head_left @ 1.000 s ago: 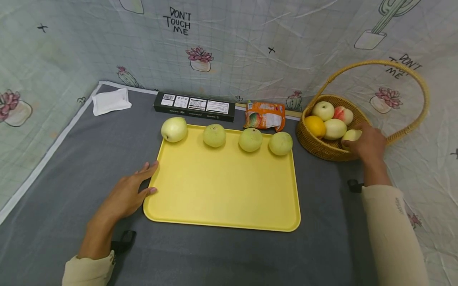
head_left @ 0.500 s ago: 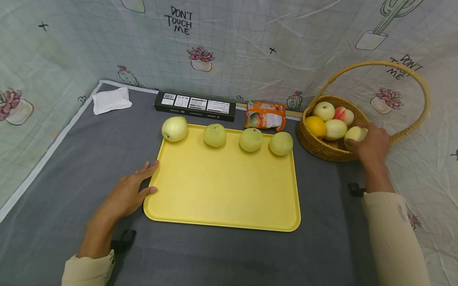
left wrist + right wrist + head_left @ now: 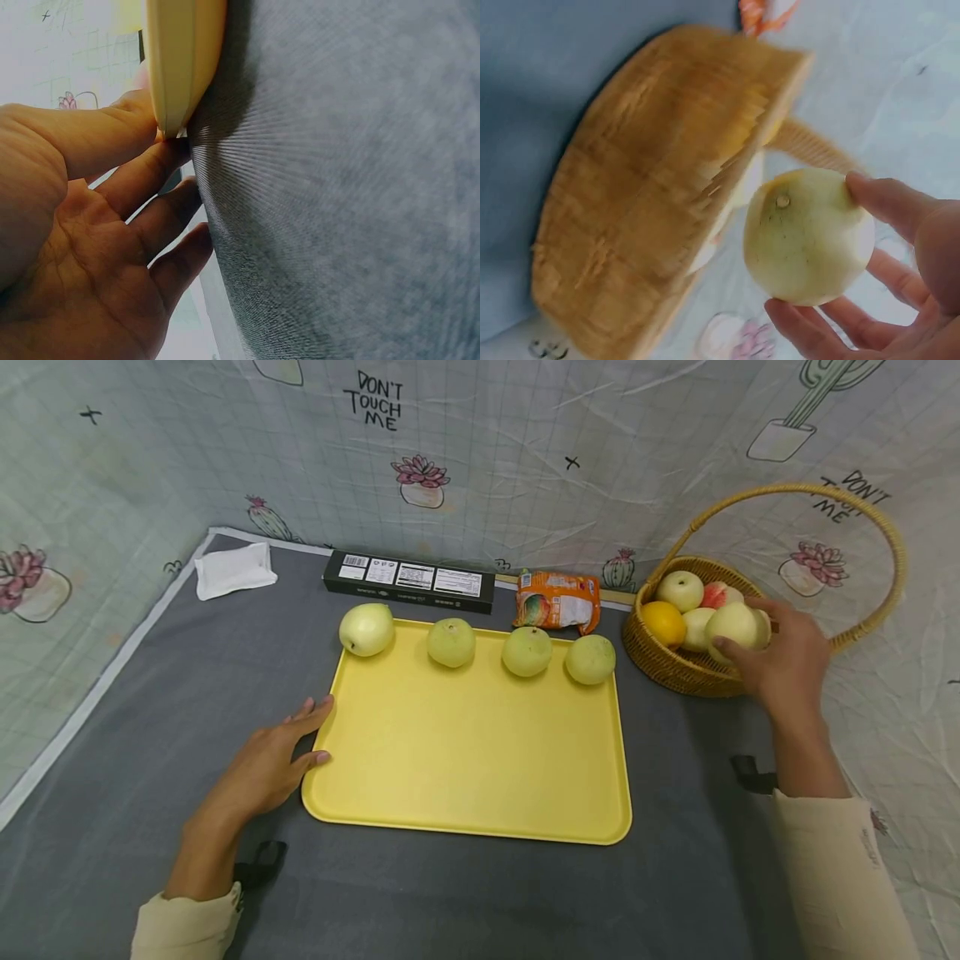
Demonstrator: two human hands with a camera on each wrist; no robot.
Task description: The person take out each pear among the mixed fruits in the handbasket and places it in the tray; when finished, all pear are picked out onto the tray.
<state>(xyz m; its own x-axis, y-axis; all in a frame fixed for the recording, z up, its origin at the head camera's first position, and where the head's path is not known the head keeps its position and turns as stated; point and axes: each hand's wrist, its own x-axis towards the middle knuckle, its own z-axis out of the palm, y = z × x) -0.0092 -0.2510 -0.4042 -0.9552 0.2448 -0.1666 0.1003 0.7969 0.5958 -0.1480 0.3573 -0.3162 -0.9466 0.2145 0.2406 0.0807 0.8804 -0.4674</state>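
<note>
The right hand (image 3: 795, 664) grips a pale green fruit (image 3: 806, 244), thumb and fingertips clamped on opposite sides. This fruit is located over the mouth of the wicker basket (image 3: 660, 670), apart from its rim (as seen in the right wrist view). An orange fruit (image 3: 663, 624) and other fruits lie inside the basket. The left hand (image 3: 262, 768) touches the left edge of the yellow tray (image 3: 465, 743), thumb and forefinger spread apart. Four fruits stand along the tray's far edge; a black box (image 3: 408, 582) and an orange packet (image 3: 555, 600) lie behind them.
</note>
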